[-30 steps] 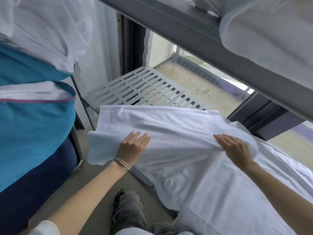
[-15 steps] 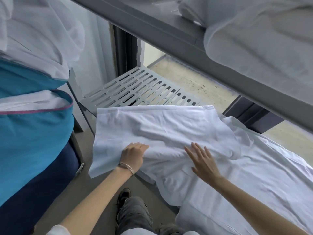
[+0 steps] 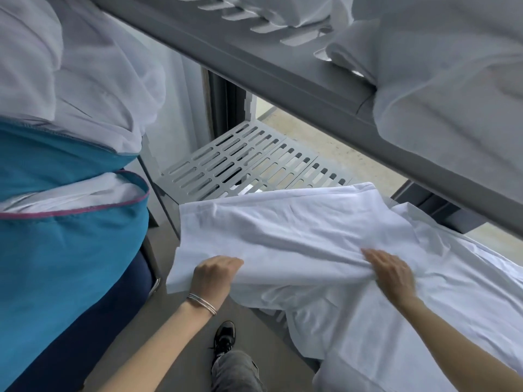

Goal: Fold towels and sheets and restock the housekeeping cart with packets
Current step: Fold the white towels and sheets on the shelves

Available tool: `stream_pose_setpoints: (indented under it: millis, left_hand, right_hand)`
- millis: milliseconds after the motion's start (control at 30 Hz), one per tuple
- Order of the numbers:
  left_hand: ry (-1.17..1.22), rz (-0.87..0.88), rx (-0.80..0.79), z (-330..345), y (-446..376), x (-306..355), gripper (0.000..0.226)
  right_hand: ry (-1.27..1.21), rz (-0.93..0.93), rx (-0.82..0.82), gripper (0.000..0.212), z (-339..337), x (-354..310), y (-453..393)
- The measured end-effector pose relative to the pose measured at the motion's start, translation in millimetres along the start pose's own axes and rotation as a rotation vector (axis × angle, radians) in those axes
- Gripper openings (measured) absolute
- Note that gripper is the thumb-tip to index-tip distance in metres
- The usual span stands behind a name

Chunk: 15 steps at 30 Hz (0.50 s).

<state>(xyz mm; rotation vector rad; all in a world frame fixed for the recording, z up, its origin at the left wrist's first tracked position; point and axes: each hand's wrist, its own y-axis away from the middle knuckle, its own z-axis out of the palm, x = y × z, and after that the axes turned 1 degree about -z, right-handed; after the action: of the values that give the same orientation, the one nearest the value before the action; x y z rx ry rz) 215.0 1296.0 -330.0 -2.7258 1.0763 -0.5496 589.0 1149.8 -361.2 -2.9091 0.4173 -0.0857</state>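
A white sheet (image 3: 297, 236) lies partly folded on the cart's slotted grey lower shelf (image 3: 240, 162), its near edge hanging over the front. My left hand (image 3: 215, 275) grips the sheet's near left edge, fingers curled under the cloth. My right hand (image 3: 390, 273) lies on the sheet to the right, its fingertips tucked into a bunched fold. More of the white sheet (image 3: 424, 321) spreads out to the right and drapes toward the floor.
The grey upper shelf (image 3: 283, 80) crosses overhead with white linen (image 3: 452, 94) piled on it. A blue laundry bag (image 3: 65, 236) stuffed with white linen stands close on the left. My shoe (image 3: 225, 338) and leg are on the floor below.
My left hand's fingers have curled under the sheet's edge. My right hand came in from the right, lay flat, and now bunches a fold at its fingertips.
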Motion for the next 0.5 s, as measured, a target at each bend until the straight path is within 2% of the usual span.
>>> stream_pose_setpoints:
  millis: [67, 133, 200, 300, 333, 433, 500]
  left_hand:
    - [-0.051, -0.009, 0.032, -11.4, -4.8, -2.8, 0.047]
    - [-0.100, -0.064, 0.022, -18.2, -6.2, -5.1, 0.053]
    - [-0.126, -0.131, -0.054, -19.7, -2.2, -2.4, 0.055]
    - [-0.089, -0.258, -0.206, -21.9, -4.2, 14.5, 0.047]
    - [-0.105, -0.296, -0.255, -22.1, -8.4, 16.6, 0.047]
    - [-0.119, -0.395, -0.299, -30.4, -24.8, 18.4, 0.048]
    - [-0.124, -0.404, -0.293, -37.5, -34.4, 14.3, 0.048]
  right_hand:
    - [-0.058, 0.352, 0.015, 0.042, -7.5, 23.0, 2.2]
    - [-0.063, 0.445, 0.022, 0.033, -21.6, 43.0, 0.0]
    - [-0.021, 0.297, 0.047, 0.036, -30.4, 54.8, -4.5]
    - [0.013, -0.094, -0.035, 0.069, -24.6, 45.6, -1.7]
    - [0.023, -0.159, -0.080, 0.081, -16.1, 31.0, 5.4]
    - [-0.012, -0.179, -0.095, 0.109, 4.2, -35.0, 22.3]
    - [-0.087, -0.163, -0.027, 0.112, 8.3, -71.2, 13.4]
